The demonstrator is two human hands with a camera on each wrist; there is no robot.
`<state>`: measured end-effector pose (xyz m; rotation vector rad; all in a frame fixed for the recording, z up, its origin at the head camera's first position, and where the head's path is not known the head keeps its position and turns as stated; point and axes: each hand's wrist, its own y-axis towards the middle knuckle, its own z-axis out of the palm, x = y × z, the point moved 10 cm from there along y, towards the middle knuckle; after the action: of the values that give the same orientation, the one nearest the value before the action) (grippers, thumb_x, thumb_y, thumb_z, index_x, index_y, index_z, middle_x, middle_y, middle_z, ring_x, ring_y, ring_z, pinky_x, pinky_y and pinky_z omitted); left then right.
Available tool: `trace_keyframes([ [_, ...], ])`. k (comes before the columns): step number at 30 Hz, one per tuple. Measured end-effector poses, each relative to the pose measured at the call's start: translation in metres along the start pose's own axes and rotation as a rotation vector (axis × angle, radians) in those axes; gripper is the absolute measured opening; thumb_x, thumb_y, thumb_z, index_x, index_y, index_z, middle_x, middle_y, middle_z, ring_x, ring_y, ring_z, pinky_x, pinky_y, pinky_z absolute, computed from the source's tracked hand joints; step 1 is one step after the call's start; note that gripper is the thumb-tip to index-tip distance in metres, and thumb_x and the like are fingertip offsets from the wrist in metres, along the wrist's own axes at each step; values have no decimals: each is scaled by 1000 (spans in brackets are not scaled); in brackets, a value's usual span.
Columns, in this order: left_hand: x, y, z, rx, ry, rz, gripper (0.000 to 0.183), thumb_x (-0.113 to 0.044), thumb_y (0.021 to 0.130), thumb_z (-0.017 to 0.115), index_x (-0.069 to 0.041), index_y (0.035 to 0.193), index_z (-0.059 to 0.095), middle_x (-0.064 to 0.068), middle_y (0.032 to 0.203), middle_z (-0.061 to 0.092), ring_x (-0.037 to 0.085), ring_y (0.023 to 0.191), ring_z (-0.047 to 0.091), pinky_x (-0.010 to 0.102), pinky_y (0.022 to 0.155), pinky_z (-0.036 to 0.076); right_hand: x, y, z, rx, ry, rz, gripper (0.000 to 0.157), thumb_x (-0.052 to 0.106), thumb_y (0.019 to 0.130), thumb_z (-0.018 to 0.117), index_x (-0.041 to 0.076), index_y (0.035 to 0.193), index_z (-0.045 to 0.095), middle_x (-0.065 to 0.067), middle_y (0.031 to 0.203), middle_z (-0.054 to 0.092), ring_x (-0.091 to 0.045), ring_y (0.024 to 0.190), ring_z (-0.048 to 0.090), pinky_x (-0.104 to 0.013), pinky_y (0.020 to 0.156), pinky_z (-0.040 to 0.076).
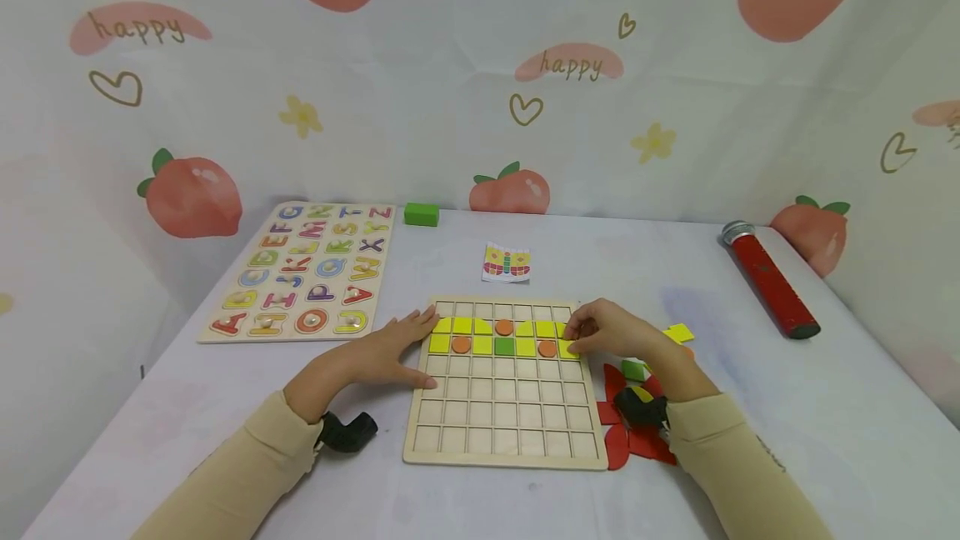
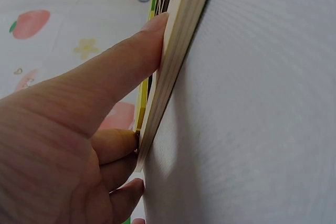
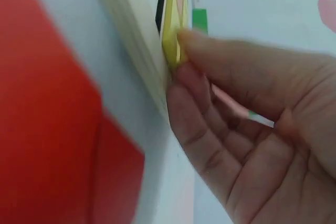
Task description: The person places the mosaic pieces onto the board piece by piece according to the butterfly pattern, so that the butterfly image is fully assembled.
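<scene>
Left hand (image 1: 382, 354) is spread loosely against the left edge of the grid board (image 1: 506, 415) at lower centre, gripping nothing, probably to stop it sliding. Right hand (image 1: 618, 332), right of centre, has thumb and fingertip nearly together, pinching a yellow tile (image 1: 567, 352) at the board's right edge, seemingly to square it in its cell. Picture card (image 1: 507, 263) lies mid-frame beyond the board, presumably for easy viewing.

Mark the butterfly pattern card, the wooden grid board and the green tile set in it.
Butterfly pattern card (image 1: 506, 263): head view, middle of its printed face.
Wooden grid board (image 1: 506, 417): head view, an unfilled lower cell.
Green square tile (image 1: 505, 347): head view, centre of its top.
</scene>
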<state>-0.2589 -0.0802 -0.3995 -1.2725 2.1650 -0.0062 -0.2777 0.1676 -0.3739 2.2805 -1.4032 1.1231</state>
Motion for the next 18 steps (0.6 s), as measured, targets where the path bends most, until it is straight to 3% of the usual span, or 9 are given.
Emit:
trace_keyframes([
  [6, 1, 0, -1, -1, 4, 3, 102, -56, 74, 69, -19, 151, 14, -3, 158, 4, 26, 146, 3, 49, 118, 7, 0, 1, -2, -22, -34, 7, 8, 6, 83, 68, 0, 87, 66, -6, 82, 64, -13, 70, 54, -25, 64, 50],
  [13, 0, 0, -1, -3, -4, 16, 102, -55, 74, 69, -16, 151, 15, 0, 159, 4, 28, 146, 2, 50, 118, 6, -5, -11, -15, -30, -55, 23, 15, 14, 83, 69, 3, 93, 69, -7, 90, 68, -13, 76, 58, -25, 68, 51],
  [18, 0, -1, -1, 0, -7, 11, 102, -56, 74, 69, -17, 151, 14, -2, 159, 4, 27, 146, 2, 50, 118, 7, -20, -26, -26, -54, -67, 109, 18, 15, 83, 70, 1, 95, 69, -6, 90, 67, -15, 76, 55, -26, 67, 50],
])
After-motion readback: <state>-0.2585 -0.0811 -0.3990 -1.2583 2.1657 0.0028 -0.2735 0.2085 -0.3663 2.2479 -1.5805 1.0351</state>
